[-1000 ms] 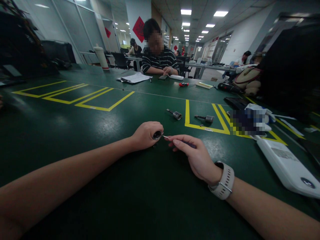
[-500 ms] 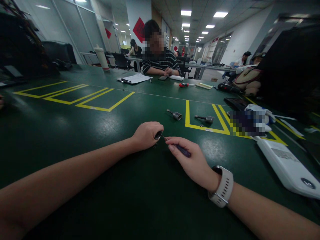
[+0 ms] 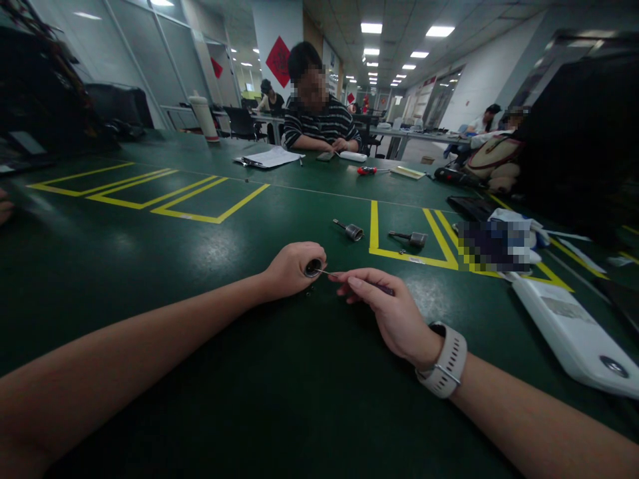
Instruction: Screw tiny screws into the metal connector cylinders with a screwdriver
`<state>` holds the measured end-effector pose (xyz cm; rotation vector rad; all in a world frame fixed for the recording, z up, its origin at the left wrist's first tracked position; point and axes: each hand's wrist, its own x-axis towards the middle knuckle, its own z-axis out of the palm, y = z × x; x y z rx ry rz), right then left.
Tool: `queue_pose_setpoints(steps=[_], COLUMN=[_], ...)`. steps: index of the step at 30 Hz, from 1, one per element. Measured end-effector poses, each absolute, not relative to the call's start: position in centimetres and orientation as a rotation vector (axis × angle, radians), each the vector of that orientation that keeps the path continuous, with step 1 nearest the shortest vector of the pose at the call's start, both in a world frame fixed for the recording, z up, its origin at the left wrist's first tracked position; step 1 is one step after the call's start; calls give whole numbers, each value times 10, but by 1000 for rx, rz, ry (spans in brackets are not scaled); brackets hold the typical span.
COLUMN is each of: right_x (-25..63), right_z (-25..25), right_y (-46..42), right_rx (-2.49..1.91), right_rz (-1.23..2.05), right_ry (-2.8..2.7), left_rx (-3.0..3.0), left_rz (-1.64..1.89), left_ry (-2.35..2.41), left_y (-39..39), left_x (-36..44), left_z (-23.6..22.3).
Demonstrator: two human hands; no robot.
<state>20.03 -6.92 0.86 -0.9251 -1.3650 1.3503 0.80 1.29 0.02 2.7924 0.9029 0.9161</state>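
Observation:
My left hand (image 3: pixel 293 269) is wrapped round a metal hole saw (image 3: pixel 313 267), its round open mouth turned toward my right hand. My right hand (image 3: pixel 384 303) pinches a thin screwdriver (image 3: pixel 383 289) with a dark purple handle. The screwdriver's slim shaft points left, and its tip is in the hole saw's mouth; how deep I cannot tell. Some tiny dark parts (image 3: pixel 310 291) lie on the table just below my left hand. Two similar hole saws with shanks lie beyond: one hole saw (image 3: pixel 353 231) outside the yellow tape, another hole saw (image 3: pixel 417 239) inside a taped box.
The green table (image 3: pixel 279 372) bears yellow tape outlines (image 3: pixel 219 218). A white power bank-like case (image 3: pixel 574 332) lies at the right, near a cloth bundle (image 3: pixel 519 219). Farther back are a red screwdriver (image 3: pixel 367 170), papers (image 3: pixel 272 156), a bottle (image 3: pixel 204 118) and a seated person (image 3: pixel 319 126).
My right hand has shifted slightly right, its fingers regripping the screwdriver, which now lies flatter. The hole saw in my left hand has turned so its mouth shows more.

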Motion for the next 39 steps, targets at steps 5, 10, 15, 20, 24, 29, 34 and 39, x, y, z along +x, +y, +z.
queue_pose_setpoints(steps=[5, 10, 15, 20, 24, 29, 34, 39], right_x=[197, 197, 202, 203, 200, 199, 203, 205], right_z=[14, 14, 8, 8, 10, 11, 7, 8], right_y=[-75, -74, -67, -65, -70, -74, -66, -61], right_rx=[-1055, -1078, -962, -910, -992, -1042, -979, -905], right_rz=[1027, 1063, 1363, 1463, 1240, 1008, 1296, 1525], right_ry=[-1585, -1644, -1375, -1269, -1433, -1689, -1497, -1286], left_rx=[2848, 2958, 2900, 2839, 2875, 2994, 2957, 2829], left_rz=[843, 737, 858, 902, 869, 738, 831, 895], left_ry=[1065, 1064, 902, 820, 922, 1018, 929, 791], left_y=[13, 10, 10, 12, 12, 10, 10, 12], left_x=[9, 10, 8, 8, 9, 10, 9, 8], left_z=[0, 2, 2, 0, 0, 1, 1, 2])
